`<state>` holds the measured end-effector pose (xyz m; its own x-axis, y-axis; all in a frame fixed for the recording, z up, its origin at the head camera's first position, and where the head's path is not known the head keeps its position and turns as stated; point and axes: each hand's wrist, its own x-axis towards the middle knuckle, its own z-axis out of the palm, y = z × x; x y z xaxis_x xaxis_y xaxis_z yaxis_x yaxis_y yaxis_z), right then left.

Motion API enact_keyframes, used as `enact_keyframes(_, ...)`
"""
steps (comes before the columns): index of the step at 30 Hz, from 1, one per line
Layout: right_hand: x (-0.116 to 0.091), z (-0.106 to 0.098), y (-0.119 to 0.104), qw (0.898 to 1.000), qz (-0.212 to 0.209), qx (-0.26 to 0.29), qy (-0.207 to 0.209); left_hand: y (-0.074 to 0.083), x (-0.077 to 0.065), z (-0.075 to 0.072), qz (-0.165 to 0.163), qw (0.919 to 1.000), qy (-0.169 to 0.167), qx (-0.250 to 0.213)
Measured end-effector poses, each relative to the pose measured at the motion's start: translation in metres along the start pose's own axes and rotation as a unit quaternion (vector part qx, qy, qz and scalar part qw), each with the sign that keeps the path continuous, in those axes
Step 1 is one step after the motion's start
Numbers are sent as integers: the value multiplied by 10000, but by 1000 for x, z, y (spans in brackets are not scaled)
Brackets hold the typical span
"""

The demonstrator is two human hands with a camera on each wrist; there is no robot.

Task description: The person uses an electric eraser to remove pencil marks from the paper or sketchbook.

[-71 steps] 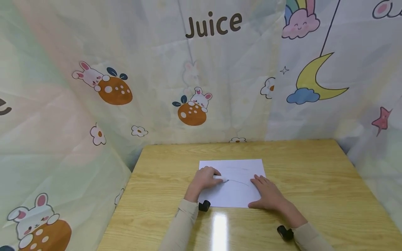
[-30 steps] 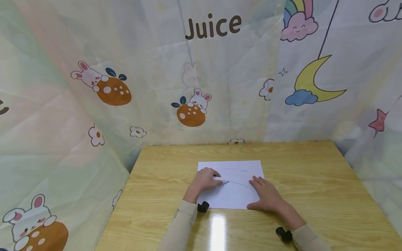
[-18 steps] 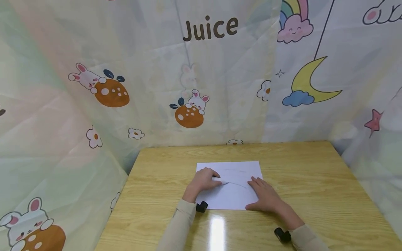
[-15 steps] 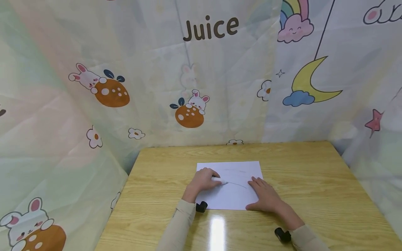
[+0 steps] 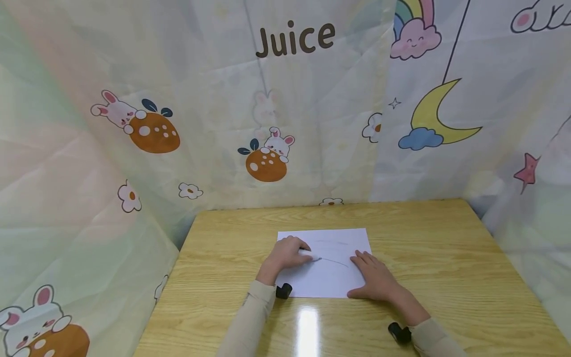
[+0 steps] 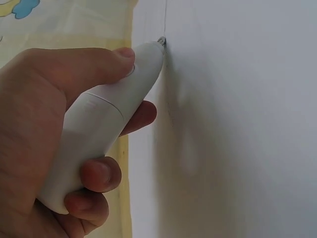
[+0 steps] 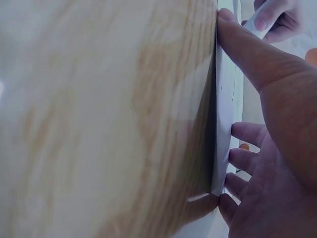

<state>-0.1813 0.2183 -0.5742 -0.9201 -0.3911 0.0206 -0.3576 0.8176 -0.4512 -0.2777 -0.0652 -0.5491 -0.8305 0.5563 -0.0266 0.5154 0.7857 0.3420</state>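
Note:
A white sheet of paper (image 5: 321,284) lies on the wooden table (image 5: 223,277). My left hand (image 5: 285,255) grips a white, rounded pen-shaped tool (image 6: 94,119) with a small metal tip. In the left wrist view its thumb rests beside a button and the fingers curl round the body. The metal tip (image 6: 162,41) meets the paper at the end of a thin curved line (image 5: 334,261), which runs to the right. My right hand (image 5: 376,277) rests spread on the sheet's right side, thumb at the near edge. In the right wrist view that edge stands slightly off the table.
Fainter marks (image 5: 332,242) show on the upper part of the sheet. Printed cloth (image 5: 214,148) hangs behind and beside the table. Black wrist cameras (image 5: 283,291) sit by both beige sleeves. A bright light reflection falls on the table in front of the paper.
The head view has shifted slightly, so the whole scene sits a little further left. Both hands, the pen-shaped tool and the paper keep nearly the same places relative to one another.

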Motion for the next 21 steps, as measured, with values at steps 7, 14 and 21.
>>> enact_keyframes(7,-1,1,0,10000,48,49,-48,-3,3,0,22,9999,-109,-7)
enact_keyframes(14,-2,2,1,9999,81,-12,-72,-2,4,0,84,9998,-149,-32)
enact_keyframes(21,-2,-1,0,9999,-27,121,-12,2,7,0,15,9997,-262,-18)
